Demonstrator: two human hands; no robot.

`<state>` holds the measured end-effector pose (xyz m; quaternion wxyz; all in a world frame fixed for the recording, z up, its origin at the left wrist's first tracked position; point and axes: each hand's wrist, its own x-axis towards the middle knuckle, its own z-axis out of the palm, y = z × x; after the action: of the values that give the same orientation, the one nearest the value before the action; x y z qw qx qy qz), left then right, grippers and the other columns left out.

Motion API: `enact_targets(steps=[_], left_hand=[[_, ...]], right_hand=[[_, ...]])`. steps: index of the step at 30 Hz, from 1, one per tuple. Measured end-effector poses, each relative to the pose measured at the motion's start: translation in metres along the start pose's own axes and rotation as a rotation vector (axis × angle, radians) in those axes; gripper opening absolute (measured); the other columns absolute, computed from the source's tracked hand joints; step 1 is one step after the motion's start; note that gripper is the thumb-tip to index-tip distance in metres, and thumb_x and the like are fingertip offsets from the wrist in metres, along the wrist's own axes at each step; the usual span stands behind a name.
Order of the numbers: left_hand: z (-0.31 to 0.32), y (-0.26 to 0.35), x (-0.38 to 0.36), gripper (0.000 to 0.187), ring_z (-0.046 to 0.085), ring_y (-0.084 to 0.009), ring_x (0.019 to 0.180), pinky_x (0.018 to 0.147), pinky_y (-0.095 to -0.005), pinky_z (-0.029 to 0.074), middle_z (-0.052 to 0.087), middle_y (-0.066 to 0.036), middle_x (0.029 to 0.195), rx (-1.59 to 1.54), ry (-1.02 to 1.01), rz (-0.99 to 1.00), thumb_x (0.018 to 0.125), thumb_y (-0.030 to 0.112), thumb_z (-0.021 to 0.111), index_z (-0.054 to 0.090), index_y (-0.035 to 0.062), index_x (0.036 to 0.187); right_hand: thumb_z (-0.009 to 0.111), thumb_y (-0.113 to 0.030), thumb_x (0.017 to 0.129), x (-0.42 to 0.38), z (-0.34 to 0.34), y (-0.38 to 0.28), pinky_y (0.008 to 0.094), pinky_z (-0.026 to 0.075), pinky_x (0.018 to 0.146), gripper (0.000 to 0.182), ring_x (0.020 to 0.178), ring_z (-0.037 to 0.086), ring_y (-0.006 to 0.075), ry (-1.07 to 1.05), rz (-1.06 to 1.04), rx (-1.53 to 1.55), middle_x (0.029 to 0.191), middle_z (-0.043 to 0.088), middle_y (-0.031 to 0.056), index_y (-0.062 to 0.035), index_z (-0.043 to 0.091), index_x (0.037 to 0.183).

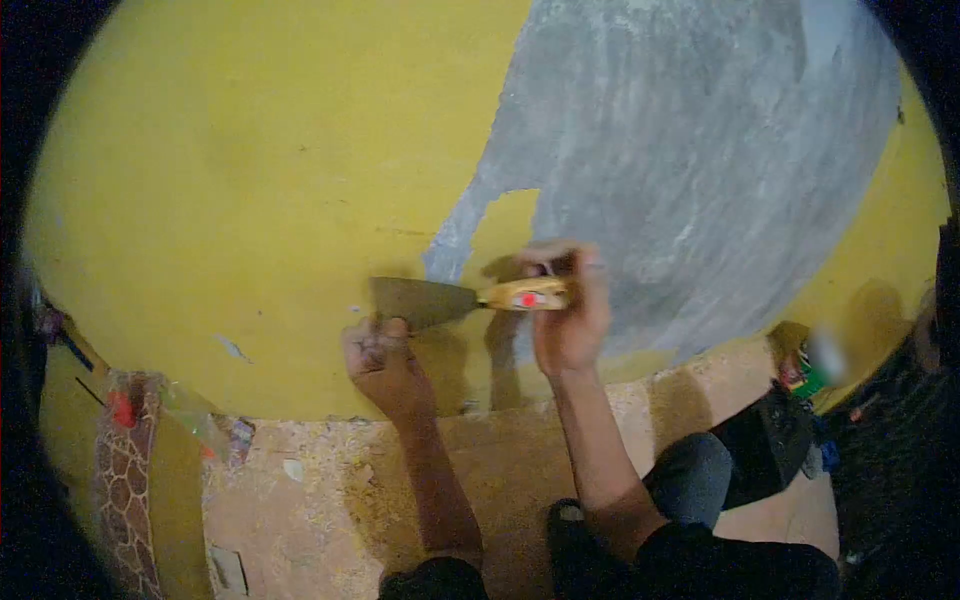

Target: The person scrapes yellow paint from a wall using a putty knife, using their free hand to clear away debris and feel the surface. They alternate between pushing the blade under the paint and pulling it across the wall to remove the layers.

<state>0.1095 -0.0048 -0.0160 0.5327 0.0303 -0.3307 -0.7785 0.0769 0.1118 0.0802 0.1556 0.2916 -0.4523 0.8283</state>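
Observation:
A paint scraper (425, 303) with a wide, dull metal blade and a yellowish handle is held level in front of the wall, its blade toward the left. My right hand (572, 320) is closed around the handle, slightly blurred. At the blade's lower edge, my left hand (380, 352) is curled with its thumb against the metal. Behind both hands stands a yellow painted wall (270, 180). A large grey patch of bare wall (680, 150) spreads to the upper right, with a ragged paint edge and a narrow strip running down toward the scraper.
Paint flakes litter the tan floor (290, 520) below the wall. A patterned brown strip (128, 490) lies at the left, near a clear plastic piece (190, 410). At the right are a black box-like object (765, 445), a green packet (805, 375) and my bent knee (695, 480).

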Motion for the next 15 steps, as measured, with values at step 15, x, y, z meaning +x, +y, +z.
enact_targets(steps=[15], left_hand=[[0.050, 0.134, 0.164, 0.029, 0.059, -0.0321, 0.086, 0.081, -0.0451, 0.045, 0.063, -0.016, 0.089, 1.218, -1.082, 1.006, 0.081, 0.031, 0.065, 0.061, 0.0017, 0.085]], right_hand=[[0.034, -0.042, 0.098, 0.020, -0.069, 0.002, 0.0223, 0.027, 0.037, 0.047, 0.036, 0.029, 0.0076, 0.118, -0.391, 0.934, 0.048, 0.036, -0.0024, -0.0128, 0.037, 0.061]])
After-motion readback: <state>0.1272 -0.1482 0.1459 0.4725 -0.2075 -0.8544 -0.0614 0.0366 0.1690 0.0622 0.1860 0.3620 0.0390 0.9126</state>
